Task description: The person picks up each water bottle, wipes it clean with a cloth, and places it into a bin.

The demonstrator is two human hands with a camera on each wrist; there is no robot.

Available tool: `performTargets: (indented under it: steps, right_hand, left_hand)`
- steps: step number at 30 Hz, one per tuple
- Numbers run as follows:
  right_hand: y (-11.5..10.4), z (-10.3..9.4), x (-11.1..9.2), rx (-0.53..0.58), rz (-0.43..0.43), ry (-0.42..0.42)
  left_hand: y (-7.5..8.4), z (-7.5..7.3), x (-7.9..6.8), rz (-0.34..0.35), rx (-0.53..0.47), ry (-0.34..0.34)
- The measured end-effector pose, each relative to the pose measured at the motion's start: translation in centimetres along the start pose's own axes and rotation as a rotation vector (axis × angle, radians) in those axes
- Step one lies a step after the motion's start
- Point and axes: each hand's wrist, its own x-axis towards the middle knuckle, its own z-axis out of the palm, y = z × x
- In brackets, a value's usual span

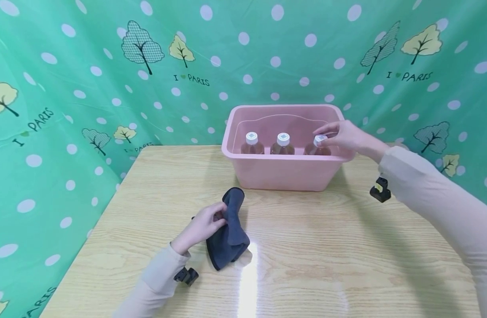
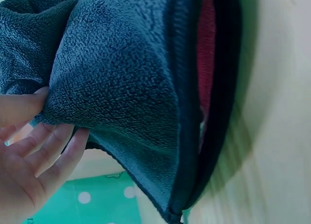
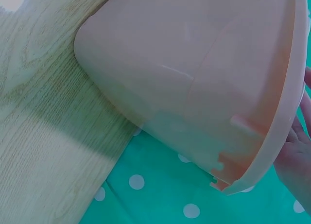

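My left hand (image 1: 201, 225) pinches a dark navy cloth (image 1: 227, 240) between thumb and fingers. The cloth is fuzzy, folded and edged with dark trim, and a strip of red shows inside its fold in the left wrist view. At the back of the table, my right hand (image 1: 340, 136) reaches over the rim of a pink plastic bin (image 1: 281, 173). Its thumb and fingers are around the white cap of the rightmost bottle (image 1: 318, 149). Two similar bottles, a middle one (image 1: 282, 148) and a left one (image 1: 252, 147), stand upright beside it; the bin's front wall hides their lower parts.
A light wood table (image 1: 327, 247) lies under everything, with a bright reflection near its front middle. Behind and to the left hangs a green curtain (image 1: 235, 84) with white dots and printed trees. The bin stands close to the table's back edge.
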Motion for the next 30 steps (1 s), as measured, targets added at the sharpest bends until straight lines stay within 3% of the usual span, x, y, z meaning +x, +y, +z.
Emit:
performTargets:
  steps: [7, 16, 21, 30]
  right_hand:
    - [-0.3, 0.0, -0.5, 0.014, 0.005, 0.045]
    - [-1.4, 0.4, -2.8, 0.043, -0.099, 0.186]
    - [-1.7, 0.7, -4.3, 0.059, -0.126, 0.248]
    - [-1.1, 1.6, -7.2, 0.100, -0.171, 0.326]
  left_hand:
    - [0.0, -1.0, 0.2, 0.038, 0.131, -0.032]
    - [-0.2, -1.8, 0.6, 0.104, 0.262, -0.063]
    - [0.1, -2.0, 1.1, 0.104, 0.324, -0.098]
    - [0.3, -1.4, 2.0, 0.109, 0.344, -0.120]
